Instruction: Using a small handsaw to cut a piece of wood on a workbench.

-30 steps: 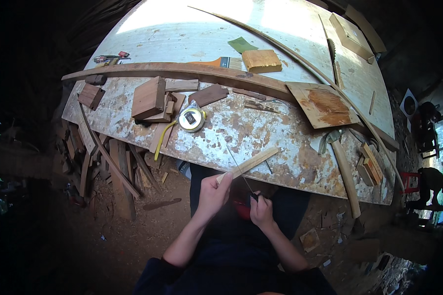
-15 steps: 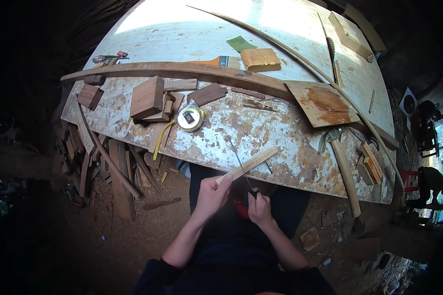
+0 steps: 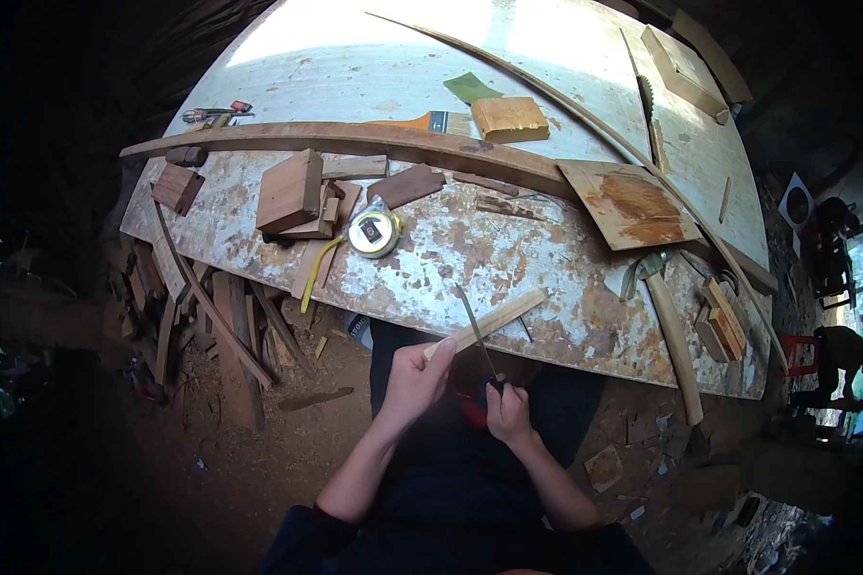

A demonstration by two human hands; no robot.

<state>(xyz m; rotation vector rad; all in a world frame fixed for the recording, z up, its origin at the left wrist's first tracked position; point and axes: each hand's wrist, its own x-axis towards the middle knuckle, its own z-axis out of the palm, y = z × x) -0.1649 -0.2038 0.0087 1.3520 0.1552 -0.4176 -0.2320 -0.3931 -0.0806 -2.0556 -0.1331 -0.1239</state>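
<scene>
Head view: left of the tabletop's [image 3: 422, 278] middle, a tape measure [image 3: 374, 236] lies near the front edge, its yellow tape reaching that edge; a snag could drag it. The left hand [image 3: 418, 378] pinches the near end of a wooden strip [image 3: 510, 313] crossing the front edge; a loose pinch might let it twist. A thin file [image 3: 472, 315] crosses the strip near those fingers, so a slip could scrape them. The right hand's [image 3: 509, 412] fingers close around its black handle. Farther right, a hammer [image 3: 669, 337] overhangs the front edge; a knock could tip it.
</scene>
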